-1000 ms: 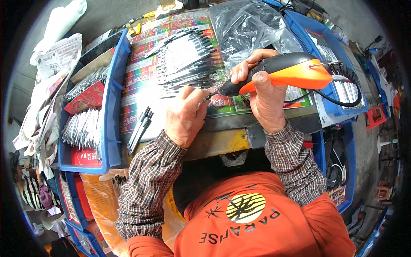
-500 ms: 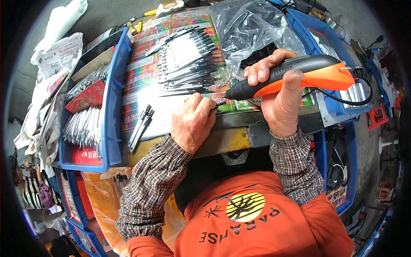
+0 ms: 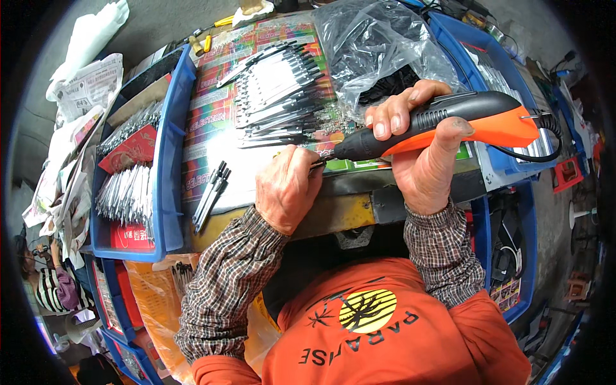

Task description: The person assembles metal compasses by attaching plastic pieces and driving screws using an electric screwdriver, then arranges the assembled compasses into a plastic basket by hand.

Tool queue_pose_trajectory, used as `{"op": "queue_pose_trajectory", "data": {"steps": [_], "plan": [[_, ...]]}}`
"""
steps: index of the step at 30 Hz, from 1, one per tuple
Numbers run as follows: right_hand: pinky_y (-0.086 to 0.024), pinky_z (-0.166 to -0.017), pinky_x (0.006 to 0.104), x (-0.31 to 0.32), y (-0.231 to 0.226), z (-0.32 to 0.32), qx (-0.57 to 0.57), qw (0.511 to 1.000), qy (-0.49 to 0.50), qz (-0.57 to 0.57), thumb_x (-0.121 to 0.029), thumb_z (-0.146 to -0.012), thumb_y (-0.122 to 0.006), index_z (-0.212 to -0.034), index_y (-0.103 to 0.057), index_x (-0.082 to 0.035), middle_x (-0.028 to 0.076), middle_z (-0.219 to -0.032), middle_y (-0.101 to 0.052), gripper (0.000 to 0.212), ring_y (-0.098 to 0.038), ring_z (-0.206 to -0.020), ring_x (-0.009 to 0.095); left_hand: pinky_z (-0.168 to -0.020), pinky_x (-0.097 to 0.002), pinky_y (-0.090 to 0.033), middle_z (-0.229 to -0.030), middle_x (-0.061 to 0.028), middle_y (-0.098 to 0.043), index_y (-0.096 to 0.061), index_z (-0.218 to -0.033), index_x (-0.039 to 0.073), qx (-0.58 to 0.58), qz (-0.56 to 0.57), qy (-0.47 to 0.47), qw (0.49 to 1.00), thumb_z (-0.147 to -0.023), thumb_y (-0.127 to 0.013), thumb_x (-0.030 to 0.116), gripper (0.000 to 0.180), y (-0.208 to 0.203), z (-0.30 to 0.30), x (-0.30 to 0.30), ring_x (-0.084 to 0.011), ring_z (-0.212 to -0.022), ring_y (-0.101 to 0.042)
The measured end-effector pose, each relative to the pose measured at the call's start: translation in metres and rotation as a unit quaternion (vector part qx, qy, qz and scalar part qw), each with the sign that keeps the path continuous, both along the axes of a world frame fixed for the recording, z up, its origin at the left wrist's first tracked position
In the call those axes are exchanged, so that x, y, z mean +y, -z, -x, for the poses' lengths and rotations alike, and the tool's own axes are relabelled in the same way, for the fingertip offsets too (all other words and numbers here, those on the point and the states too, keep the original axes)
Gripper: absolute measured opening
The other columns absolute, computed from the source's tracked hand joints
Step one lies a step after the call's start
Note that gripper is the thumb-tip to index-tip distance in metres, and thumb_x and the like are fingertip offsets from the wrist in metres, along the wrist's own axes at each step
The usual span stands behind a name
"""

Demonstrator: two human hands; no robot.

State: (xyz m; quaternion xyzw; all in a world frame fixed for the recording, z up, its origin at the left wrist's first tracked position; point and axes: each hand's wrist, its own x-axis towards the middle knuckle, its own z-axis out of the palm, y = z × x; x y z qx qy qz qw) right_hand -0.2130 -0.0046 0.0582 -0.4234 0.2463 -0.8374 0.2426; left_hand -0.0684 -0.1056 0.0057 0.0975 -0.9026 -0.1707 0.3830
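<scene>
My left hand (image 3: pixel 285 189) is closed around a pen, whose black end (image 3: pixel 318 164) shows past the fingers; the rest is hidden. My right hand (image 3: pixel 420 167) grips an orange and black electric screwdriver (image 3: pixel 475 115), held level with its nose pointing left. The screwdriver's tip meets the pen's black end or sits right against it; I cannot tell which. Beyond my left hand lies a large fanned pile of black-and-white pens (image 3: pixel 276 96). Several loose pens (image 3: pixel 212 196) rest to the left of that hand, on the bright part of the table covering.
Tiny metal parts (image 3: pixel 337 122) are scattered beside the pile. At the left stands a blue bin (image 3: pixel 168 160) of pen parts. A clear plastic bag (image 3: pixel 378 51) with black pieces lies at the back, near another blue bin (image 3: pixel 449 32). The screwdriver's cord (image 3: pixel 555 138) hangs at the right.
The screwdriver's nose has come slightly down and left to the pen's end, while its rear has shifted a little right. My left hand has barely moved.
</scene>
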Motion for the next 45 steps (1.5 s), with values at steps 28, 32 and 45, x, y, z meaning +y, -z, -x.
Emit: {"op": "queue_pose_trajectory", "data": {"steps": [28,32,45], "plan": [[-0.045,-0.066,0.0341,0.006,-0.002,-0.001,-0.004,1.0,0.007,0.004,-0.037,-0.077,-0.066,-0.094,-0.044,-0.004,0.009,-0.067,-0.051,0.043,-0.052,-0.063,0.02,-0.056,-0.0329,-0.045,-0.074,-0.0096,-0.055,-0.06,-0.086,0.004,-0.016,0.011,0.005,1.0,-0.065,-0.066,-0.001,0.022,-0.004,-0.004,0.0,-0.0249,-0.065,-0.056],[-0.045,-0.066,0.0341,0.009,-0.004,-0.001,0.001,1.0,0.01,0.003,-0.038,-0.077,-0.066,-0.094,-0.044,-0.004,0.009,-0.067,-0.051,0.043,-0.052,-0.063,0.02,-0.057,-0.033,-0.046,-0.075,-0.0097,-0.057,-0.06,-0.085,0.005,-0.015,0.02,0.007,1.0,-0.066,-0.066,0.0,0.021,-0.004,-0.004,0.001,-0.0253,-0.066,-0.057],[-0.044,-0.064,0.0342,0.011,-0.006,-0.001,-0.005,1.0,0.007,-0.001,-0.034,-0.079,-0.065,-0.093,-0.044,-0.003,0.009,-0.066,-0.05,0.04,-0.05,-0.061,0.019,-0.056,-0.0317,-0.046,-0.074,-0.0086,-0.058,-0.062,-0.087,0.005,-0.011,0.017,0.01,1.0,-0.066,-0.066,-0.002,0.023,-0.003,-0.006,0.001,-0.0238,-0.063,-0.058]]}}
